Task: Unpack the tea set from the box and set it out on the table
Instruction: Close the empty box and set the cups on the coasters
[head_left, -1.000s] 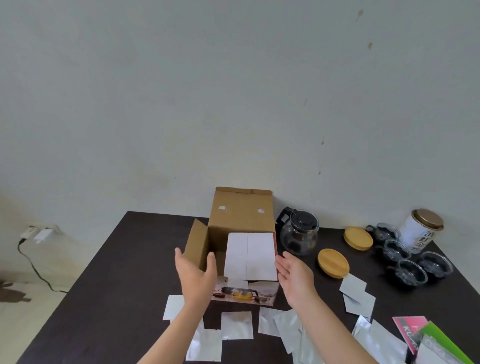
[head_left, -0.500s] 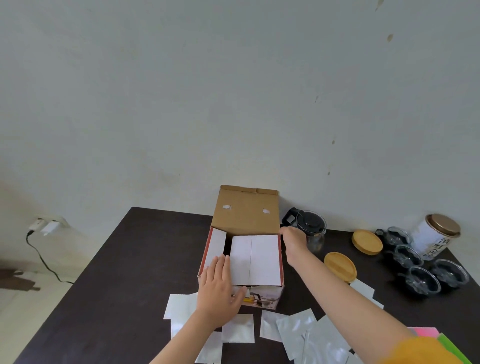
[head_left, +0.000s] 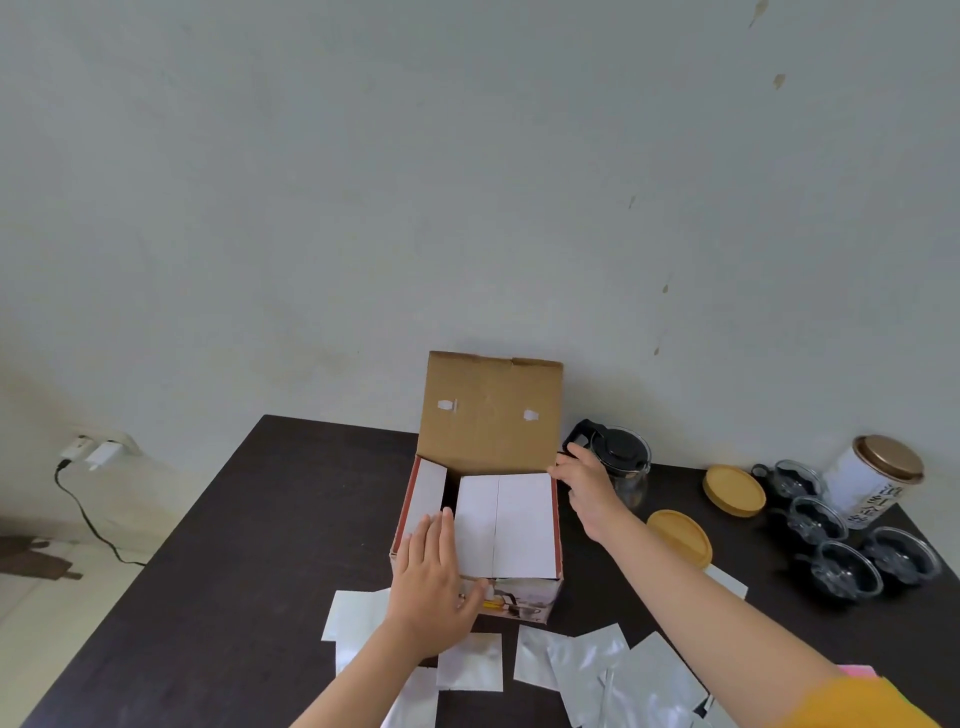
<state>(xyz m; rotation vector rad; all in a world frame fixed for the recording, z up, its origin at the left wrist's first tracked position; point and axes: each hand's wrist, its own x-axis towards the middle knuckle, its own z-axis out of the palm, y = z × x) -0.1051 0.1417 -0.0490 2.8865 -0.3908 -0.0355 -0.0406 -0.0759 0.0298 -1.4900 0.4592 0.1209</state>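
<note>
A cardboard box stands on the dark table, its back lid upright and white inner flaps folded over the opening. My left hand lies flat on the box's front left corner, fingers straight over the left side flap. My right hand touches the box's back right corner with fingers extended. Behind that hand stands a glass teapot with a black lid. Several glass cups sit at the right.
Two round wooden lids and a white tin with a gold lid lie right of the teapot. Silver foil packets are scattered along the near table edge. A wall socket with a plugged cable is at the left.
Both hands went from hovering in front of the box to resting on it. The left side flap has been folded inward. My right hand reached to the back right corner.
</note>
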